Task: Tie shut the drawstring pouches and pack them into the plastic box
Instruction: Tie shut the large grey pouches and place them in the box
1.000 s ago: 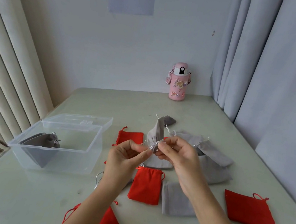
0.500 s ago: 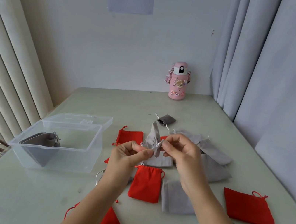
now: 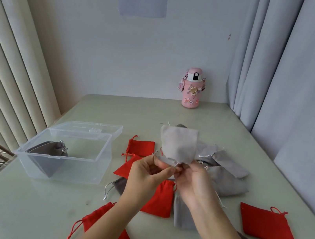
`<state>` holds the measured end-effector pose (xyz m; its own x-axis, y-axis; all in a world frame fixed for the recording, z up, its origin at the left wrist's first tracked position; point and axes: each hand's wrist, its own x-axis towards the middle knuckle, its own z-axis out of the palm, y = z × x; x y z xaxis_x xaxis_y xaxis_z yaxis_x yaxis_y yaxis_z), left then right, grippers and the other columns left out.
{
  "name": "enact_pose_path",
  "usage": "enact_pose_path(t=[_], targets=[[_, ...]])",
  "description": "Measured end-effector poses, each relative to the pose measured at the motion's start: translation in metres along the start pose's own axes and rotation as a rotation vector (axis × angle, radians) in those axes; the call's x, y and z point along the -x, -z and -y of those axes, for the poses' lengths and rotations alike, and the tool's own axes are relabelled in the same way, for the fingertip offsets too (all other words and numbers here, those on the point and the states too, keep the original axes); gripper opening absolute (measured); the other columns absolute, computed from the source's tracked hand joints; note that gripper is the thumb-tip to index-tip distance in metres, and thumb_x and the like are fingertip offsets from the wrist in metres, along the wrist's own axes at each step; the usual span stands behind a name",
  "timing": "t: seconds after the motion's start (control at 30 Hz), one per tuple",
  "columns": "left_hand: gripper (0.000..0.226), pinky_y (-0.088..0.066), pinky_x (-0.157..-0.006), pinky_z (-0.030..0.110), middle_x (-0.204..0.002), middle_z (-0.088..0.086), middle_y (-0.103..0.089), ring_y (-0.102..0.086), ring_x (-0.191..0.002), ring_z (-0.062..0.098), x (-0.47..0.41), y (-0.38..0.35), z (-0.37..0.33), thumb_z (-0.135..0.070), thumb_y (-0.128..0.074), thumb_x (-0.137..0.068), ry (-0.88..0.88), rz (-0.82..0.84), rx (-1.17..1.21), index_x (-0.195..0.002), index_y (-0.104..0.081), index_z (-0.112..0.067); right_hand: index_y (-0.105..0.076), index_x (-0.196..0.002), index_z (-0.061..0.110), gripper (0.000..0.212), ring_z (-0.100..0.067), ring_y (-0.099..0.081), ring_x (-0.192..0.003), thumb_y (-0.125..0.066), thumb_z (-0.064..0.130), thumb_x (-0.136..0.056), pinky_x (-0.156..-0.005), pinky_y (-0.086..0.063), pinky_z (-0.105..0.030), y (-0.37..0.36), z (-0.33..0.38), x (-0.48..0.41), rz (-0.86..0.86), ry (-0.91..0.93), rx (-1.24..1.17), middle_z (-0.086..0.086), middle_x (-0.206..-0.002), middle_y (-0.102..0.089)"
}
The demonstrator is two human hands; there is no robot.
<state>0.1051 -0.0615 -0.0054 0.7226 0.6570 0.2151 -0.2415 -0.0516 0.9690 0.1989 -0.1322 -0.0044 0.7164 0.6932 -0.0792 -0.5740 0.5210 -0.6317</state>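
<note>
Two hands, head view: the left hand (image 3: 148, 171) and right hand (image 3: 194, 181) each pinch the silver cords (image 3: 175, 164) at the neck of the held pouch (image 3: 177, 145), mouth-down above the worktop (image 3: 16, 200), probably to keep the knot in sight. The plastic box (image 3: 62, 168) stands open at left, with a packed pouch (image 3: 48, 153) inside. Half a second ago the held pouch showed edge-on; now it is broad-face.

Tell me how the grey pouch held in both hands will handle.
The grey pouch is probably soft yet not limp: it stands above its gathered neck, pinched by the left hand and right hand. Likely light and empty, since it looks flat. Its matte cloth seems unlikely to slip.
</note>
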Motion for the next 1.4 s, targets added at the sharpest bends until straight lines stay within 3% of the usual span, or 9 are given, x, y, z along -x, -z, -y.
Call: enact_pose_path(t=[0.2, 0.33, 0.43, 0.53, 0.63, 0.73, 0.8, 0.93, 1.4], targets=[[0.028, -0.043, -0.080, 0.014, -0.095, -0.006, -0.057, -0.057, -0.091, 0.007, 0.000, 0.019, -0.003, -0.039, -0.068, -0.074, -0.382, -0.146, -0.473, -0.093, -0.057, -0.022, -0.066, -0.079, 0.007, 0.009, -0.004, -0.059, -0.062, -0.063, 0.005, -0.088, -0.061, -0.045, -0.016, 0.006, 0.014, -0.002, -0.094, 0.375, 0.646, 0.007, -0.063, -0.066], [0.038, -0.034, -0.091, 0.014, -0.108, -0.018, -0.052, -0.048, -0.106, 0.003, -0.005, 0.025, -0.015, -0.047, -0.063, -0.074, -0.553, 0.031, -0.856, -0.106, -0.061, -0.028, -0.066, -0.077, 0.006, 0.008, -0.007, -0.060, -0.062, -0.068, 0.007, -0.084, -0.062, -0.047, -0.018, 0.005, 0.011, 0.003, 0.041, 0.419, 0.859, 0.002, -0.064, -0.067], [0.041, -0.035, -0.081, 0.023, -0.086, -0.016, -0.061, -0.054, -0.083, 0.006, -0.008, 0.034, -0.009, -0.061, -0.056, -0.071, -0.454, 0.134, -1.108, -0.096, -0.064, -0.030, -0.066, -0.075, 0.009, 0.009, -0.003, -0.058, -0.060, -0.069, 0.007, -0.084, -0.060, -0.045, -0.015, 0.005, 0.008, 0.003, 0.089, 0.435, 0.944, 0.005, -0.063, -0.065], [0.038, -0.029, -0.058, 0.025, -0.057, -0.001, -0.048, -0.036, -0.056, 0.014, -0.004, 0.046, -0.019, -0.048, -0.066, -0.078, -0.374, 0.211, -1.091, -0.067, -0.054, -0.014, -0.065, -0.076, 0.012, 0.009, -0.002, -0.057, -0.057, -0.069, 0.009, -0.085, -0.058, -0.043, -0.014, 0.005, 0.005, 0.004, 0.143, 0.424, 0.963, 0.005, -0.063, -0.065], [0.038, -0.026, -0.053, 0.019, -0.055, -0.004, -0.042, -0.035, -0.056, 0.011, 0.002, 0.058, -0.043, -0.028, -0.064, -0.089, -0.242, 0.362, -0.997, -0.058, -0.043, -0.020, -0.062, -0.087, 0.013, 0.006, -0.004, -0.061, -0.058, -0.064, 0.018, -0.090, -0.054, -0.044, -0.016, 0.002, -0.002, 0.006, 0.198, 0.387, 0.917, 0.002, -0.069, -0.068], [0.033, -0.026, -0.049, 0.017, -0.051, -0.009, -0.044, -0.035, -0.050, 0.006, -0.007, 0.084, -0.062, -0.031, -0.060, -0.086, -0.210, 0.235, -0.972, -0.056, -0.050, -0.021, -0.056, -0.102, 0.019, 0.028, -0.007, -0.067, -0.074, -0.058, 0.041, -0.086, -0.065, -0.048, -0.015, 0.007, -0.011, 0.001, 0.200, 0.352, 1.046, 0.005, -0.091, -0.069], [0.033, -0.024, -0.048, 0.021, -0.055, -0.003, -0.041, -0.030, -0.052, 0.007, -0.022, 0.114, -0.073, -0.034, -0.058, -0.080, -0.207, 0.069, -0.994, -0.062, -0.056, -0.006, -0.056, -0.104, 0.022, 0.019, -0.004, -0.064, -0.083, -0.056, 0.036, -0.092, -0.072, -0.045, -0.010, 0.017, -0.017, -0.004, 0.213, 0.375, 1.286, 0.008, -0.097, -0.065], [0.030, -0.027, -0.053, 0.031, -0.063, 0.013, -0.047, -0.038, -0.060, 0.020, -0.058, 0.177, -0.093, -0.018, -0.062, -0.087, -0.038, -0.131, -1.164, -0.077, -0.062, 0.009, -0.058, -0.090, 0.024, 0.017, -0.011, -0.065, -0.082, -0.049, 0.012, -0.097, -0.080, -0.051, -0.029, 0.030, -0.029, -0.010, 0.218, 0.348, 1.440, 0.009, -0.081, -0.067], [0.012, -0.041, -0.062, 0.024, -0.069, 0.001, -0.060, -0.054, -0.068, 0.018, -0.076, 0.243, -0.076, -0.023, -0.069, -0.081, 0.558, 0.108, -1.487, -0.073, -0.068, -0.014, -0.060, -0.082, 0.025, 0.025, -0.010, -0.065, -0.082, -0.048, 0.008, -0.097, -0.080, -0.050, -0.028, 0.030, -0.031, -0.012, 0.233, 0.340, 1.521, 0.015, -0.075, -0.063]])
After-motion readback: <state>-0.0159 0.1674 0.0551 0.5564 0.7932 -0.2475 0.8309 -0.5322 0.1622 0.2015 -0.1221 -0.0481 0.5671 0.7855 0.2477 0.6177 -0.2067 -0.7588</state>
